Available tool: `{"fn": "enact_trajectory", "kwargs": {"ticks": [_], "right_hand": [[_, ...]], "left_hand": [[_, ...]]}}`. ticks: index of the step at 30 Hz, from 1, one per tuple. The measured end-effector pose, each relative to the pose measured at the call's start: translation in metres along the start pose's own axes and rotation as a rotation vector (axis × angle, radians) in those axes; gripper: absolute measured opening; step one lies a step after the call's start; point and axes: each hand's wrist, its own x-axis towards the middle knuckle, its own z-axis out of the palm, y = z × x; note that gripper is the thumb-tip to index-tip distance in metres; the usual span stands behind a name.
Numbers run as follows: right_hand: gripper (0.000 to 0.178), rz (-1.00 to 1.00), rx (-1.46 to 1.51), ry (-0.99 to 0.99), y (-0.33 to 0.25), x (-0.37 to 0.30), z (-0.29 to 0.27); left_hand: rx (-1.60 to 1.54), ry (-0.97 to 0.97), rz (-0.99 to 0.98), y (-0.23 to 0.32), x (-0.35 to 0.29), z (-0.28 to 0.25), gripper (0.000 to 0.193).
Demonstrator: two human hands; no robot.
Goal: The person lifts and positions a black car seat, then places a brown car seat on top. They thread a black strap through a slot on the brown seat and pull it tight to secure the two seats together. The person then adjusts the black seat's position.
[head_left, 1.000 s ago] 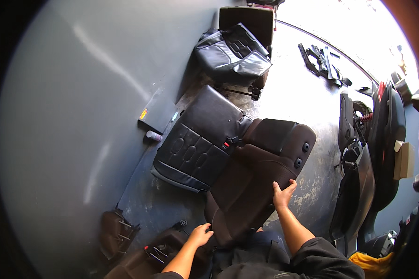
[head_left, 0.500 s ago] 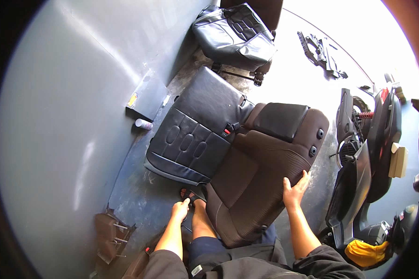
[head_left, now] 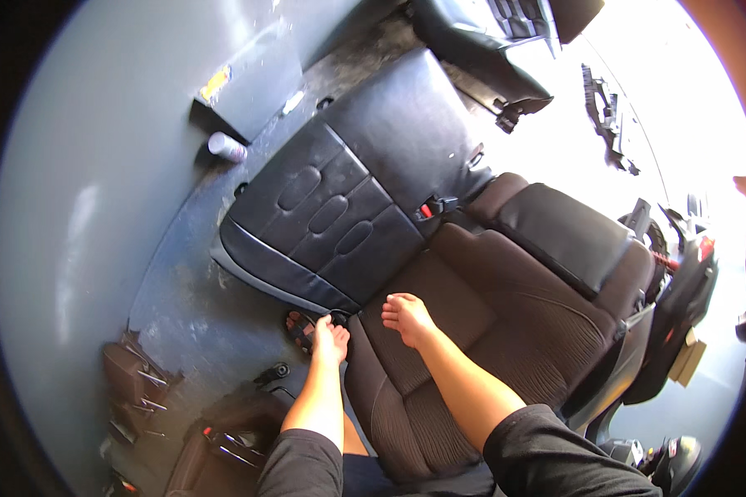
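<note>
A brown fabric car seat backrest (head_left: 452, 315) with ribbed sides lies tilted across my legs, a black padded panel at its upper end. My left hand (head_left: 330, 338) is at its left edge, beside my sandalled foot (head_left: 300, 330). Its fingers are closed; what they hold, if anything, is hidden. Over the brown fabric hangs my right hand (head_left: 406, 317), fingers curled together with nothing visible in them. A black leather seat section (head_left: 331, 199) lies against the far left side of the brown one, with a red-buttoned belt buckle (head_left: 427, 210) between them.
Another black seat (head_left: 489, 50) stands at the back. Brown headrests with metal posts (head_left: 137, 373) lie lower left, near another brown seat piece (head_left: 224, 447). A spray can (head_left: 227, 147) stands by a grey box (head_left: 253, 83) at the wall. A motorcycle (head_left: 675, 290) is at the right.
My right hand has left the backrest's right edge and come left over its fabric, its fingers now curled. My left hand has moved slightly up. The view has shifted closer to the seats.
</note>
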Motion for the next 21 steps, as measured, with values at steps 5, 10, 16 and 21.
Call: {"fn": "enact_trajectory", "kwargs": {"ticks": [5, 10, 16, 21], "right_hand": [[0.033, -0.016, 0.009, 0.019, 0.020, 0.071, -0.021], [0.037, -0.100, 0.049, -0.063, 0.042, 0.080, -0.043], [0.039, -0.157, 0.013, -0.119, 0.061, 0.083, -0.046], [0.039, -0.182, -0.002, -0.161, 0.065, 0.089, -0.050]], "left_hand": [[-0.362, 0.087, 0.001, -0.016, 0.075, 0.051, 0.100], [-0.294, 0.057, 0.089, -0.020, 0.102, 0.078, 0.068], [-0.211, 0.143, 0.057, -0.024, 0.107, 0.055, 0.061], [-0.198, -0.115, 0.208, -0.040, 0.111, 0.022, 0.073]]}}
